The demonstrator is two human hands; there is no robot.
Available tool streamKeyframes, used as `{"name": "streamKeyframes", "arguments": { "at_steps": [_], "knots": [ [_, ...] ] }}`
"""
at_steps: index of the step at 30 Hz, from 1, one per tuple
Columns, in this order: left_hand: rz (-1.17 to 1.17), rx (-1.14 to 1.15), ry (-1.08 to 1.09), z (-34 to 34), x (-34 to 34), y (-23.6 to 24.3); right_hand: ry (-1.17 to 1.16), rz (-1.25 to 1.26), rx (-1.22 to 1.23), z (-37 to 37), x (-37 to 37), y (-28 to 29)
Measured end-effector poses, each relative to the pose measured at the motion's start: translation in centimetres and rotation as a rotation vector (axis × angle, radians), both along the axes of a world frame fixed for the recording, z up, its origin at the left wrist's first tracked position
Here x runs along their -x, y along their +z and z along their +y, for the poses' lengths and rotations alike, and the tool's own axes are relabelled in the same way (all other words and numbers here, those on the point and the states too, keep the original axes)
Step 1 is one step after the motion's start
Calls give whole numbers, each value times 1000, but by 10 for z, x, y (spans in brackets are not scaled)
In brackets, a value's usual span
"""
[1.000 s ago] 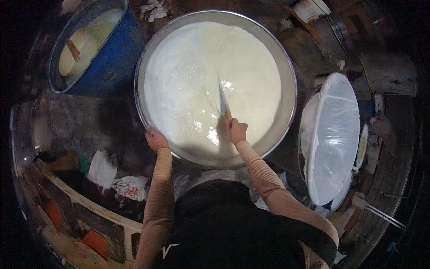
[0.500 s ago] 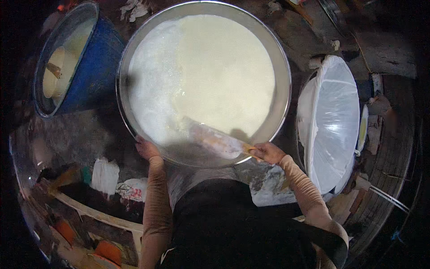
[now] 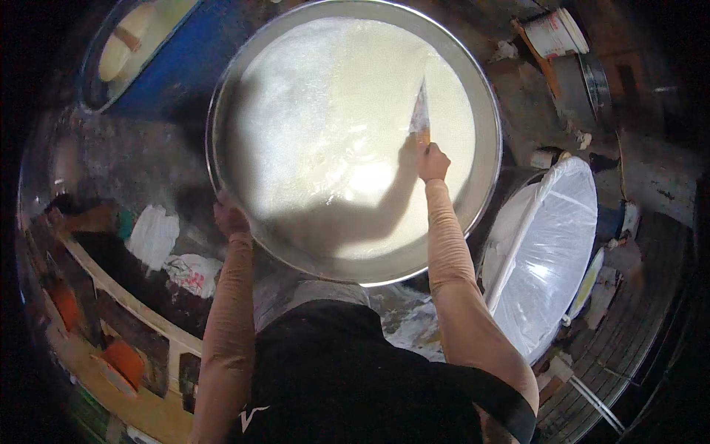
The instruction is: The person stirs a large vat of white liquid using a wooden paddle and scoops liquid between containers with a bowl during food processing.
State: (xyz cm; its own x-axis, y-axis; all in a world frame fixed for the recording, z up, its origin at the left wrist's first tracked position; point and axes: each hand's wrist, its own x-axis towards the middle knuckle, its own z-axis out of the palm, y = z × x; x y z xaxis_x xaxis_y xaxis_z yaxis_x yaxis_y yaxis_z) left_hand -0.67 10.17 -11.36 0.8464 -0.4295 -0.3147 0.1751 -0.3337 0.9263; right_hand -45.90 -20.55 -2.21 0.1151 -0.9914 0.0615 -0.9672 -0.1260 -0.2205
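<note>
A wide metal pan [image 3: 489,214] holds a pale, creamy liquid [image 3: 370,103]. Whiter foam [image 3: 285,96] covers the left part of its surface. Over the right side, my right hand [image 3: 433,163] is wrapped round the wooden handle of a flat-bladed paddle [image 3: 420,115]. The blade points away from me and appears edge-on, its tip at or just above the liquid; which one, I cannot tell. My left hand [image 3: 231,216] grips the pan's rim at the near left, its fingers partly in shadow.
A blue barrel [image 3: 159,66] with pale liquid and a round scoop [image 3: 117,55] leans in at the far left. To the right stands a large vessel under clear plastic sheeting [image 3: 543,259]. A white bucket [image 3: 556,33] lies far right. White cloths [image 3: 154,237] are at the near left.
My right hand has carried the paddle from the pan's near edge forward over the right side, turning its blade from leftward to away from me. My left hand stays on the rim.
</note>
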Motion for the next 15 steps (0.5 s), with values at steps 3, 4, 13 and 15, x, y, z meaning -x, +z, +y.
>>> {"name": "streamKeyframes", "arguments": {
  "at_steps": [3,4,13,15],
  "knots": [
    [-311,-696,-114,-44,34,77,91,35,-25,27,-20,-12],
    [-261,-641,-41,-48,36,89,162,28,-1,43,-29,-14],
    [-162,-514,67,-58,53,137,497,294,-270,218,-58,22],
    [-126,-487,45,-59,54,132,531,295,-308,245,-51,40]
  ]
}}
